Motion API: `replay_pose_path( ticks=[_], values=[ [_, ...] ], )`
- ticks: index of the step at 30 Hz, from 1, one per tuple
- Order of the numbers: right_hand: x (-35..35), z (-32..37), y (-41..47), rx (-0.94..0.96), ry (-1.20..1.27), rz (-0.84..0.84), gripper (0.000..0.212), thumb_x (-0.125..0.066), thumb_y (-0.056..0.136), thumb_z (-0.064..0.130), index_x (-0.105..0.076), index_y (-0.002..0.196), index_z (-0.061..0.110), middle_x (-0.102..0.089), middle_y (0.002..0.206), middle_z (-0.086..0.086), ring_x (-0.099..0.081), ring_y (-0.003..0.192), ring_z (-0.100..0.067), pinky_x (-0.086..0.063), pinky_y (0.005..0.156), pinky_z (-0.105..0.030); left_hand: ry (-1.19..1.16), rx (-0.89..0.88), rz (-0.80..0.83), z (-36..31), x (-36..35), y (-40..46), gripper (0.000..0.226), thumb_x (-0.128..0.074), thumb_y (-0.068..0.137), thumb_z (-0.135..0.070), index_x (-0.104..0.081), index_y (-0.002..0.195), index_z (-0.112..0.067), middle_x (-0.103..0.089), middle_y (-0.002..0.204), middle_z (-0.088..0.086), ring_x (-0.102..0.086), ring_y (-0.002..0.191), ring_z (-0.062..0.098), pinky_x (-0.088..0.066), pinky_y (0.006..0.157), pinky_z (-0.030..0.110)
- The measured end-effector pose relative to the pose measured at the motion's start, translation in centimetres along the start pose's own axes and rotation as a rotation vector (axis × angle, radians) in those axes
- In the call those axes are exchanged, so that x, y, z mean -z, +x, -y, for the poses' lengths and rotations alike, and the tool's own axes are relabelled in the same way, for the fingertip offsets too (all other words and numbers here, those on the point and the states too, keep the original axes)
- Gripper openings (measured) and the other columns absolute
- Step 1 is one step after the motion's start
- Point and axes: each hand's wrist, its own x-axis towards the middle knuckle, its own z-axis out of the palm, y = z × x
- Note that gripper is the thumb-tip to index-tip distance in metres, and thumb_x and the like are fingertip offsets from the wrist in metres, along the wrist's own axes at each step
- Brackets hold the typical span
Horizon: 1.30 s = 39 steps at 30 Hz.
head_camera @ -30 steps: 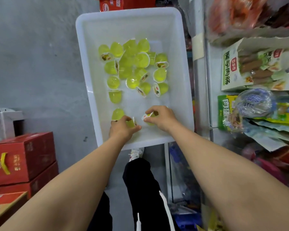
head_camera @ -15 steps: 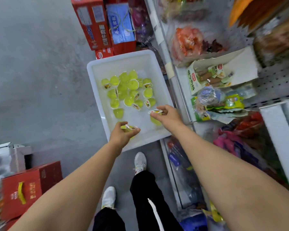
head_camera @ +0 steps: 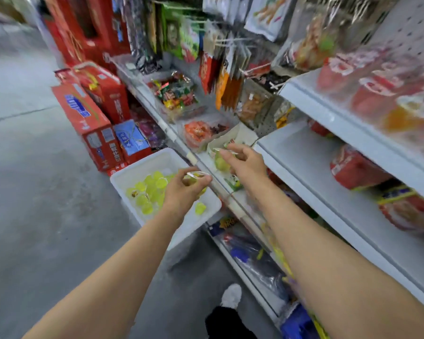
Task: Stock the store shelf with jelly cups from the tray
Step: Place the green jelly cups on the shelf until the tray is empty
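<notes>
Fingers of right hand [head_camera: 245,162] curled round one green jelly cup [head_camera: 221,162], lifted beside shelf edge [head_camera: 304,192]. Left hand [head_camera: 181,192] pinched another cup [head_camera: 194,177] by its rim, above white tray [head_camera: 123,182] on floor. More cups [head_camera: 149,189] left in tray. Carrying step, apparently; next, likely reaching over the edge onto bare shelf board [head_camera: 311,157] and setting both cups upright.

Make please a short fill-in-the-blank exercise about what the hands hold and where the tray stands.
1. Each hand, left hand and right hand, holds one ____ cup.
2. The cups are ____ in colour.
3. The white tray stands on the ____.
4. The boxes behind the tray are mostly ____.

Missing words: jelly; green; floor; red
</notes>
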Motion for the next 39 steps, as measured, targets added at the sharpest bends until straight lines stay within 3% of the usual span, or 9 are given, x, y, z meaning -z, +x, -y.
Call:
replay_pose_path(
  ticks=[5, 10, 13, 17, 21, 25, 29, 33, 39],
  values=[
    [7.3, 7.3, -5.1, 0.123, 0.061, -0.210, 0.030, -0.076, 0.079, 0.050, -0.072, 0.100, 0.030, -0.069, 0.108, 0.004, -0.065, 0.101, -0.014, -0.055, 0.079, -0.032, 0.004, -0.181, 0.125, -6.5, -4.8, -5.1, 0.044, -0.078, 0.079, -0.042, -0.062, 0.117, -0.027, -0.070, 0.103, 0.000, -0.069, 0.088, 0.013, -0.054, 0.067, 0.025],
    [15.6, 13.0, -10.4, 0.237, 0.096, -0.369, 0.024, -0.077, 0.081, 0.046, -0.073, 0.095, 0.027, -0.072, 0.105, 0.002, -0.066, 0.096, -0.015, -0.054, 0.080, -0.032, -0.013, -0.321, 0.239, -12.1, -10.1, -9.7, 0.046, -0.077, 0.080, -0.043, -0.061, 0.120, -0.027, -0.069, 0.105, 0.001, -0.068, 0.092, 0.017, -0.059, 0.072, 0.032],
    [20.2, 15.2, -13.6, 0.282, 0.130, -0.461, 0.017, -0.077, 0.084, 0.040, -0.073, 0.090, 0.024, -0.074, 0.097, 0.000, -0.067, 0.088, -0.017, -0.054, 0.072, -0.031, -0.043, -0.399, 0.311, -14.5, -13.8, -13.1, 0.045, -0.077, 0.081, -0.038, -0.061, 0.121, -0.024, -0.067, 0.097, 0.001, -0.066, 0.085, 0.014, -0.057, 0.073, 0.032],
    [26.1, 16.3, -18.5, 0.327, 0.140, -0.576, 0.010, -0.076, 0.086, 0.031, -0.070, 0.089, 0.024, -0.073, 0.097, 0.000, -0.067, 0.085, -0.016, -0.056, 0.074, -0.030, -0.067, -0.449, 0.411, -16.2, -19.3, -17.7, 0.038, -0.077, 0.079, -0.040, -0.064, 0.112, -0.027, -0.069, 0.096, 0.002, -0.066, 0.082, 0.014, -0.056, 0.075, 0.037],
    [33.2, 15.2, -23.6, 0.344, 0.084, -0.767, 0.022, -0.079, 0.082, 0.037, -0.070, 0.098, 0.025, -0.071, 0.101, -0.003, -0.067, 0.089, -0.018, -0.056, 0.082, -0.036, -0.105, -0.446, 0.542, -16.5, -25.7, -22.7, 0.036, -0.075, 0.082, -0.036, -0.060, 0.112, -0.024, -0.071, 0.093, 0.002, -0.068, 0.078, 0.013, -0.055, 0.073, 0.035],
    [40.1, 12.6, -29.0, 0.311, 0.039, -0.931, 0.028, -0.080, 0.083, 0.028, -0.068, 0.107, 0.020, -0.070, 0.105, 0.000, -0.065, 0.100, -0.017, -0.053, 0.089, -0.036, -0.103, -0.466, 0.640, -15.8, -31.3, -27.2, 0.037, -0.075, 0.084, -0.031, -0.059, 0.114, -0.015, -0.070, 0.094, 0.004, -0.067, 0.079, 0.013, -0.056, 0.061, 0.027],
    [45.4, 8.7, -33.6, 0.245, -0.006, -1.056, 0.032, -0.082, 0.080, 0.031, -0.067, 0.107, 0.024, -0.067, 0.098, 0.007, -0.064, 0.096, -0.016, -0.054, 0.088, -0.036, -0.117, -0.437, 0.703, -14.9, -35.7, -30.1, 0.037, -0.078, 0.080, -0.030, -0.057, 0.109, -0.019, -0.069, 0.093, 0.002, -0.067, 0.081, 0.014, -0.056, 0.075, 0.036],
    [48.4, 4.5, -36.1, 0.143, -0.085, -1.074, 0.035, -0.084, 0.078, 0.028, -0.066, 0.108, 0.024, -0.068, 0.108, 0.006, -0.064, 0.103, -0.015, -0.053, 0.093, -0.033, -0.121, -0.414, 0.732, -13.8, -38.7, -31.9, 0.050, -0.080, 0.078, -0.030, -0.055, 0.116, -0.007, -0.070, 0.103, 0.012, -0.069, 0.090, 0.019, -0.057, 0.076, 0.036],
    [50.1, -0.5, -36.9, -0.003, -0.119, -1.028, 0.039, -0.086, 0.076, 0.027, -0.067, 0.109, 0.025, -0.066, 0.113, 0.006, -0.063, 0.099, -0.013, -0.050, 0.088, -0.026, -0.096, -0.402, 0.763, -12.8, -41.6, -33.6, 0.043, -0.080, 0.079, -0.029, -0.057, 0.111, -0.013, -0.072, 0.099, 0.003, -0.067, 0.085, 0.014, -0.052, 0.072, 0.023]
  ],
)
